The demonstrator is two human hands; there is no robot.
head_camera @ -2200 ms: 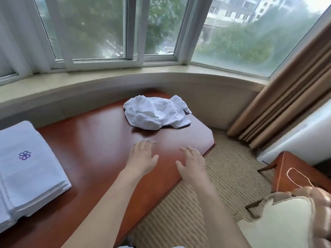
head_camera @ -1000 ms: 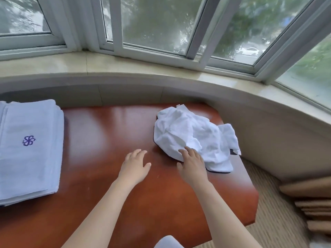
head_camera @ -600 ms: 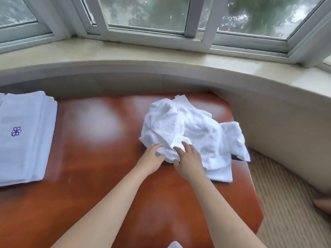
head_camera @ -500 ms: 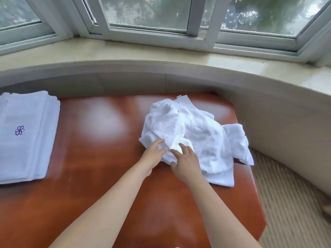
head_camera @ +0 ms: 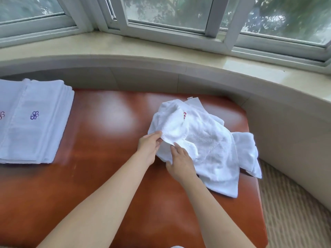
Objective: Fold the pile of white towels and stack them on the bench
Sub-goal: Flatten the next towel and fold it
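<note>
A crumpled pile of white towels (head_camera: 207,140) lies on the right half of the glossy red-brown bench (head_camera: 100,167). My left hand (head_camera: 149,146) pinches the near left edge of the top towel between thumb and fingers and lifts it a little. Just to its right, my right hand (head_camera: 180,163) lies on the pile's near edge with its fingers curled into the cloth. On the bench's left end sits a stack of folded white towels (head_camera: 32,120) with small purple flower logos.
A curved stone window sill (head_camera: 161,56) and its low wall wrap round the back and right of the bench. Windows stand above it. Beige ribbed carpet (head_camera: 293,203) lies off the bench's right edge.
Both hands moved from the bare bench onto the crumpled pile. My left hand has taken hold of the top towel's edge and raised it slightly; the view shifted closer and leftward.
</note>
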